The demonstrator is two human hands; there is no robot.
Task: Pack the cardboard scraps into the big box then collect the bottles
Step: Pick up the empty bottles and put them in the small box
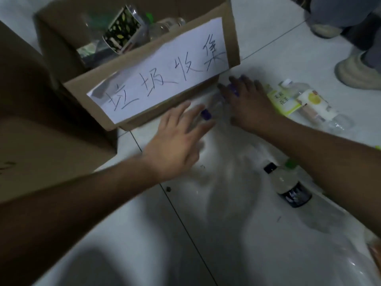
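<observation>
Landmark: labelled box [144, 65], open-topped cardboard, white paper sign with handwritten characters on its near wall. Several bottles already inside [123, 32], one with a dark leaf-print label, so collecting looks underway; no loose cardboard scraps visible on the floor [206, 234].

Both hands reach to the floor just in front of the box's near wall. Left hand [177, 139] is spread flat, fingers extended, not closed on anything; a clear bottle with a purple cap [206, 114] lies at its fingertips, touching or nearly, blur hides which. Right hand [247, 102] is palm-down, fingers splayed over something with purple on it close to the box's near-right corner; whether it grips anything, cannot tell. Likely both hands are sweeping the clear bottles together for one lift into the box.

Right of the box: two bottles lying on their sides, a green-labelled bottle [282, 100] and a white-labelled one with a yellow fruit [315, 106]. Further out in front of the box: a dark-labelled bottle [288, 184], black cap, on its side, with a green cap beside it. Left of the box, a second, plain cardboard box [41, 141], contents not visible.

Bottles look empty, clear, light, prone to roll. Someone's shoes [358, 71] are beyond the box's right side.
</observation>
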